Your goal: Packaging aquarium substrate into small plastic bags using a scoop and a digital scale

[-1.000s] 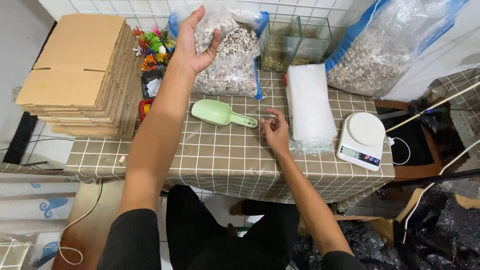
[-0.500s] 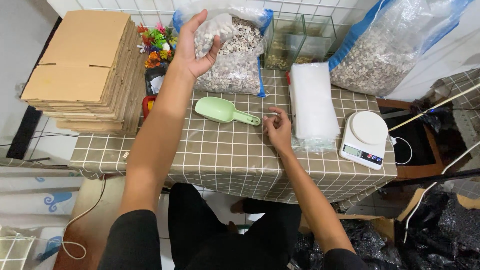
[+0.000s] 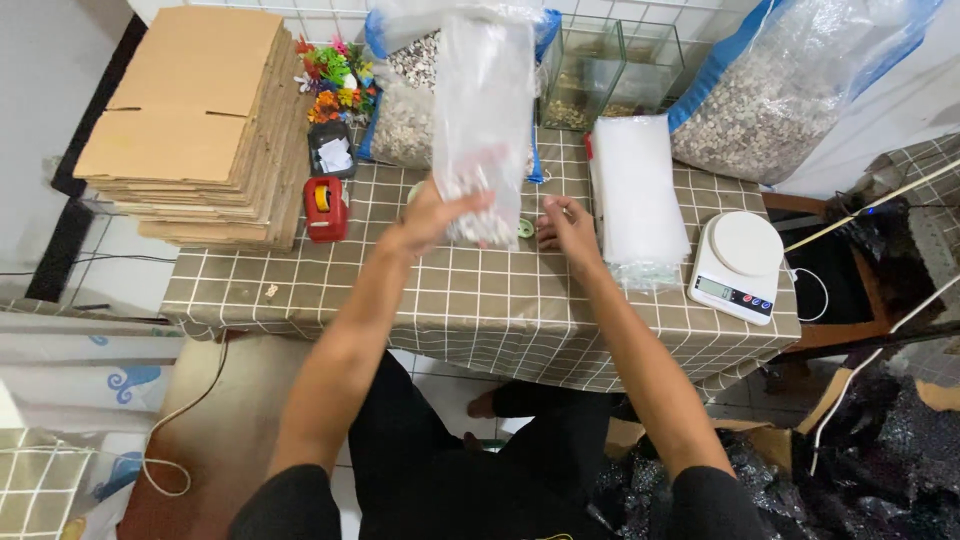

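**Bag lifted, scoop mostly hidden**

Since the earlier frame my left hand (image 3: 432,215) has come off the gravel sack (image 3: 410,110) and now holds a clear bag (image 3: 485,120) upright above the tabletop (image 3: 450,300), fingers closed on its lower end. The bag blurs what lies behind it. Only the green scoop's (image 3: 524,229) handle tip shows, the rest hidden. My right hand (image 3: 568,225) rests beside it, fingers curled; I cannot tell whether it grips anything. The scale (image 3: 740,262) sits well apart.

Checked table (image 3: 470,300) under cardboard stack (image 3: 195,120), scale (image 3: 738,262)
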